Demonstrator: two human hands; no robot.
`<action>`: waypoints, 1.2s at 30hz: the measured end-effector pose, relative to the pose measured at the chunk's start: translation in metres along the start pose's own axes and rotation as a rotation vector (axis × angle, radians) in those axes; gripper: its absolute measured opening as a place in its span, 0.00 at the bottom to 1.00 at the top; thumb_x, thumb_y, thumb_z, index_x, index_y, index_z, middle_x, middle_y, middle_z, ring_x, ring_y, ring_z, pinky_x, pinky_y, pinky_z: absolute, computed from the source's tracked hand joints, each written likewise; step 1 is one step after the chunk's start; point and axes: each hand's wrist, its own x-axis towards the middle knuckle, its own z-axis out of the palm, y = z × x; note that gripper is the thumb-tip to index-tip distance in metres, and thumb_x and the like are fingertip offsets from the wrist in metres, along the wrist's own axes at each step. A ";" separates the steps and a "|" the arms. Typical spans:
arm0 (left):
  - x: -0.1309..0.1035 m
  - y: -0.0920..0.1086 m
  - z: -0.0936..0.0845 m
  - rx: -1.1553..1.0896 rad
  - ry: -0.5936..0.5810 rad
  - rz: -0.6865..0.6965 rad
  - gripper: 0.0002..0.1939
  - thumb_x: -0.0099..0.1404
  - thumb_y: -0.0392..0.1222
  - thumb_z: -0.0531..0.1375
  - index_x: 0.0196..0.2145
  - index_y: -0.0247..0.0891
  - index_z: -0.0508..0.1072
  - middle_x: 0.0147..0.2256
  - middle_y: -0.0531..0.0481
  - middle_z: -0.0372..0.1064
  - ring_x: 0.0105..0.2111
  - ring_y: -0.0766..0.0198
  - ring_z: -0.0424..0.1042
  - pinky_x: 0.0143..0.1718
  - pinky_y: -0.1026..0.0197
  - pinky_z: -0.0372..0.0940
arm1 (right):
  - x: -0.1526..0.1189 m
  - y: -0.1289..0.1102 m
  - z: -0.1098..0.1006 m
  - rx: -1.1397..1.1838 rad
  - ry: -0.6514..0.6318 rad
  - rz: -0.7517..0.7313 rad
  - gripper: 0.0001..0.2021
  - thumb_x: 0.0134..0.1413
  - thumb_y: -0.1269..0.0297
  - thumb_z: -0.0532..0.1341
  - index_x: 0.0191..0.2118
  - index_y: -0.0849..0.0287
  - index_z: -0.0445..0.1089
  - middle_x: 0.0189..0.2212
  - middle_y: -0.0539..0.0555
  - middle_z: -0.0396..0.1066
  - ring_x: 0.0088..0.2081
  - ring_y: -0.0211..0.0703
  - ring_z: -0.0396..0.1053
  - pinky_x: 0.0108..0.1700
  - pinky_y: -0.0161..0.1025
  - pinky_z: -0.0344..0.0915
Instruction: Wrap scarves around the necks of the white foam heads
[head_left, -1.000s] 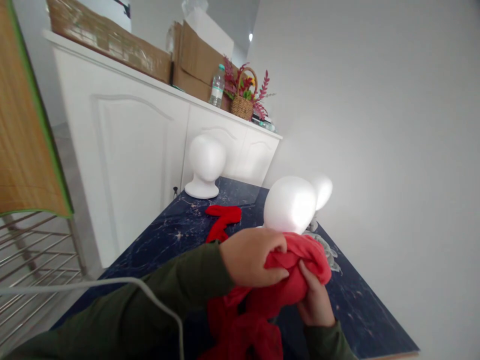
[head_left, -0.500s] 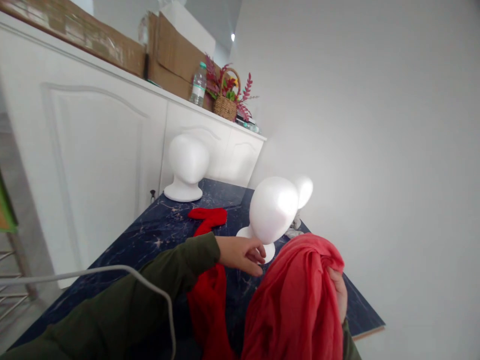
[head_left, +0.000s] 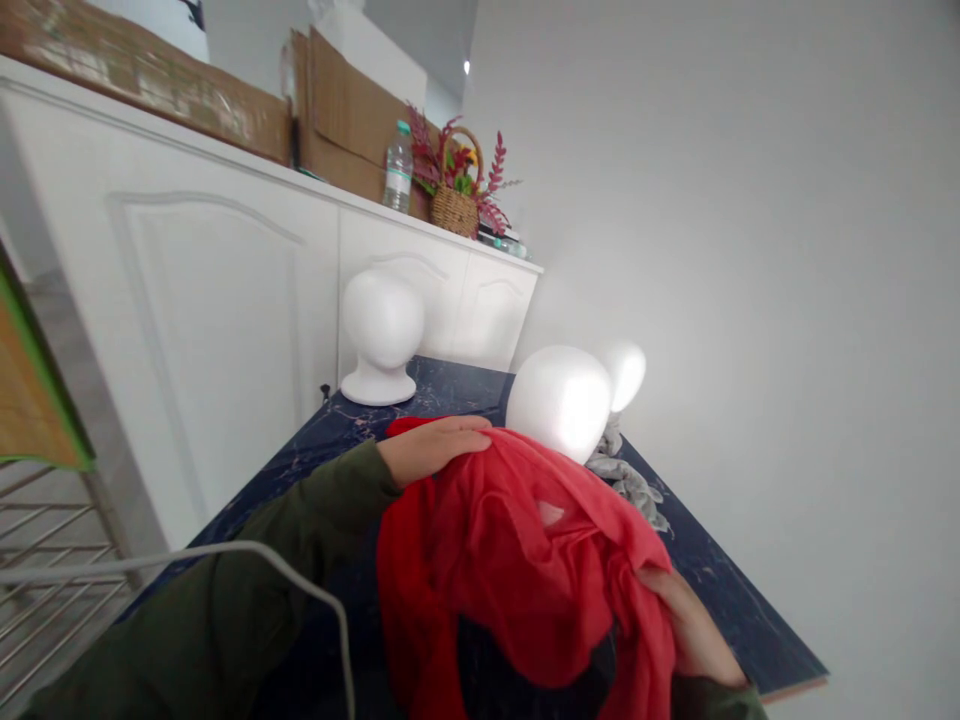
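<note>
A white cabinet (head_left: 225, 290) runs along the left side, with flattened cardboard (head_left: 352, 120), a water bottle (head_left: 398, 168) and a wicker basket of red flowers (head_left: 456, 195) on its top. Beside it lies a dark blue marbled table (head_left: 712, 590), reaching away toward the plain white wall (head_left: 750, 250). At the left edge stands a wire rack (head_left: 52, 560), and a white cable (head_left: 247, 555) arcs across the near sleeve.

A red scarf (head_left: 525, 560) is spread wide above the table's near end, hiding much of the surface and the base of the nearest foam head (head_left: 561, 400). The left hand (head_left: 431, 448) lies flat on the scarf's upper left edge, fingers stretched, pressing rather than pinching as far as can be seen. The right hand (head_left: 694, 625) grasps the cloth's lower right folds, fingers partly buried.

A second foam head (head_left: 382, 330) stands near the cabinet, a third (head_left: 625, 372) behind the nearest. A grey cloth (head_left: 628, 480) lies crumpled just beside the nearest head.
</note>
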 end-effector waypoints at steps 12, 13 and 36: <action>-0.002 0.005 0.011 -0.355 -0.012 -0.090 0.14 0.54 0.50 0.56 0.27 0.35 0.62 0.25 0.56 0.61 0.26 0.70 0.60 0.29 0.67 0.56 | -0.004 -0.022 -0.008 -0.724 0.236 -0.228 0.18 0.50 0.55 0.55 0.42 0.61 0.69 0.43 0.56 0.67 0.48 0.51 0.60 0.55 0.49 0.48; -0.004 0.007 0.011 -0.298 -0.027 -0.080 0.14 0.54 0.50 0.55 0.28 0.36 0.62 0.25 0.57 0.60 0.25 0.71 0.59 0.29 0.67 0.56 | -0.003 -0.023 -0.011 -0.690 0.260 -0.243 0.17 0.49 0.56 0.56 0.42 0.60 0.69 0.42 0.55 0.67 0.48 0.51 0.60 0.55 0.49 0.48; -0.015 0.015 0.003 0.590 -0.414 0.043 0.12 0.50 0.46 0.56 0.30 0.36 0.70 0.30 0.51 0.69 0.32 0.61 0.67 0.35 0.62 0.59 | -0.004 -0.107 0.032 0.118 0.105 -0.493 0.07 0.48 0.64 0.53 0.23 0.60 0.62 0.14 0.49 0.55 0.17 0.34 0.53 0.17 0.30 0.53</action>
